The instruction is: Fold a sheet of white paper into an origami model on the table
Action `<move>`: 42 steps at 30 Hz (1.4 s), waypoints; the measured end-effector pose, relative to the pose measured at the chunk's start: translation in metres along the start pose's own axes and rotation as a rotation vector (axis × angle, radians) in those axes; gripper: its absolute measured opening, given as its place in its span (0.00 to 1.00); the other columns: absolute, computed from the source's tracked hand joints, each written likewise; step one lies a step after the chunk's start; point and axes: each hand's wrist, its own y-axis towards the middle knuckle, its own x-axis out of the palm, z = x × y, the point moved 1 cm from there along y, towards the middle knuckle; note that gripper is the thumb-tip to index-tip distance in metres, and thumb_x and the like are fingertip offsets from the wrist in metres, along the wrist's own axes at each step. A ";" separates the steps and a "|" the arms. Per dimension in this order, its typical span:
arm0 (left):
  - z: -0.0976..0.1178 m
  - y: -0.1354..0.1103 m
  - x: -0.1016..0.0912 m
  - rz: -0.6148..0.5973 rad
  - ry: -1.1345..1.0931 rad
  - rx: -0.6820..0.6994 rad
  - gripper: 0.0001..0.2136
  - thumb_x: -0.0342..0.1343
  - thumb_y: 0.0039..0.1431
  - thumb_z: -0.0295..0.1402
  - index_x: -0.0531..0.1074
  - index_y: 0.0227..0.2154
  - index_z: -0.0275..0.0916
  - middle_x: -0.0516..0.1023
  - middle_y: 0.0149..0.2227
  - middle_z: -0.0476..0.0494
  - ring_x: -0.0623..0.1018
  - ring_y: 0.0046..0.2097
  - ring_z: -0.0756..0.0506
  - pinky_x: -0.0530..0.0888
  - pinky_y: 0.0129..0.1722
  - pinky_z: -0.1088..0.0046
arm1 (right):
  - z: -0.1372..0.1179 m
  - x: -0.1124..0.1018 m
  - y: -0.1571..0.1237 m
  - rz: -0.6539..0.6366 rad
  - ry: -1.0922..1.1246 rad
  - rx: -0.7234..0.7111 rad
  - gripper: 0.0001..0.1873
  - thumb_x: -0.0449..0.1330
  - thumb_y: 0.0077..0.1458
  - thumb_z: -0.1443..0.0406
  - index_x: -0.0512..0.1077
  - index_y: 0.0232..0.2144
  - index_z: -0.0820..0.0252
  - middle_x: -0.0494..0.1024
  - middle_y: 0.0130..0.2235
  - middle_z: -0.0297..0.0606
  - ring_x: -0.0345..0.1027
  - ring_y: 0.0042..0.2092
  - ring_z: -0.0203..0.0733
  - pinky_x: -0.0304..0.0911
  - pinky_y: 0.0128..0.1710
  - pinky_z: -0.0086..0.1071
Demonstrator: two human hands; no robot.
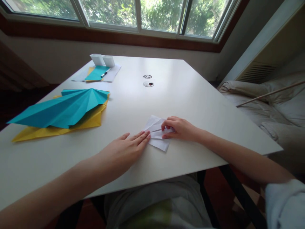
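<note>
A small piece of white folded paper with several creases lies on the white table in front of me. My left hand rests flat, its fingertips pressing on the paper's left side. On the right side of the paper, my right hand has its fingers curled, with thumb and fingertips gripping a folded part. The fingers partly hide that part of the paper.
To the left lie a creased blue paper and a yellow paper under it. Farther back are flat sheets, a pen and two white paper boxes. Two round fittings sit in the table.
</note>
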 end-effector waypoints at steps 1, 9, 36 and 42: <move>-0.003 -0.003 0.001 -0.005 -0.007 0.004 0.27 0.39 0.53 0.20 0.56 0.58 0.37 0.56 0.60 0.37 0.61 0.59 0.43 0.64 0.52 0.66 | 0.000 0.000 0.000 -0.006 -0.007 0.002 0.15 0.57 0.53 0.54 0.68 0.36 0.58 0.69 0.33 0.36 0.62 0.36 0.38 0.55 0.34 0.28; -0.024 -0.023 0.006 0.024 -0.065 0.023 0.26 0.37 0.57 0.22 0.56 0.58 0.40 0.57 0.60 0.44 0.64 0.57 0.47 0.64 0.53 0.70 | 0.000 0.002 0.000 -0.006 -0.001 0.015 0.17 0.58 0.54 0.56 0.66 0.43 0.57 0.70 0.37 0.38 0.63 0.39 0.40 0.56 0.36 0.30; 0.044 0.008 0.014 0.130 0.089 -0.084 0.31 0.42 0.61 0.46 0.54 0.58 0.23 0.51 0.60 0.26 0.56 0.60 0.32 0.63 0.54 0.55 | -0.001 0.003 0.000 0.015 -0.007 -0.010 0.14 0.58 0.54 0.58 0.69 0.41 0.57 0.73 0.37 0.37 0.63 0.41 0.40 0.57 0.39 0.30; 0.054 0.003 0.016 0.102 0.123 -0.187 0.32 0.46 0.59 0.46 0.56 0.57 0.22 0.54 0.59 0.23 0.59 0.58 0.30 0.66 0.52 0.55 | 0.001 0.004 0.001 0.005 -0.006 -0.019 0.14 0.57 0.55 0.56 0.69 0.41 0.57 0.73 0.39 0.38 0.63 0.41 0.41 0.57 0.39 0.31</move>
